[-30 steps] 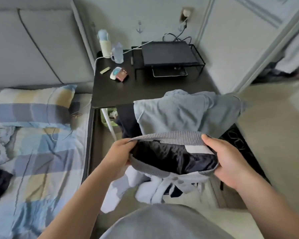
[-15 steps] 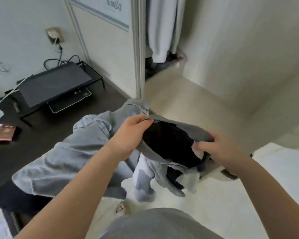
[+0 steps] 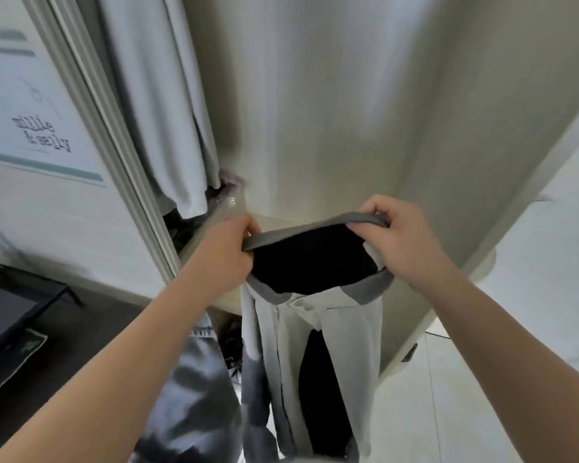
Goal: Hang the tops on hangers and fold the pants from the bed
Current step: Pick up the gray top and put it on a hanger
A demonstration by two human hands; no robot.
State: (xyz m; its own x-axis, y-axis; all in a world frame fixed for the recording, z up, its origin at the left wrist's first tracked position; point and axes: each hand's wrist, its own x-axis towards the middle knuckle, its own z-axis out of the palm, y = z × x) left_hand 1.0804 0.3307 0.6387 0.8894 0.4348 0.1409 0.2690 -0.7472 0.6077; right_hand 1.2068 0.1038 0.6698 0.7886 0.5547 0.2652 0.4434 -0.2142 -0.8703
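Note:
A grey-and-black garment [image 3: 315, 329] with a grey ribbed band hangs in front of me, its opening held wide and showing a black lining. My left hand [image 3: 226, 255] grips the left side of the band. My right hand [image 3: 398, 238] grips the band's right side, fingers curled over the edge. The light grey body and a black panel dangle below toward the floor. A blue-grey denim piece [image 3: 194, 389] lies lower left, partly hidden by my left forearm.
A pale wall [image 3: 348, 95] stands right ahead. Grey curtain fabric [image 3: 161, 105] hangs in a doorway at upper left, beside a white door frame [image 3: 114, 162]. A dark table [image 3: 81, 335] with a black wire stand [image 3: 24, 295] sits lower left. White floor tiles [image 3: 448, 396] lie lower right.
The view has swung right and up, from the bed and table to the wall and doorway. Both hands raised the garment, which now hangs stretched downward instead of bunched.

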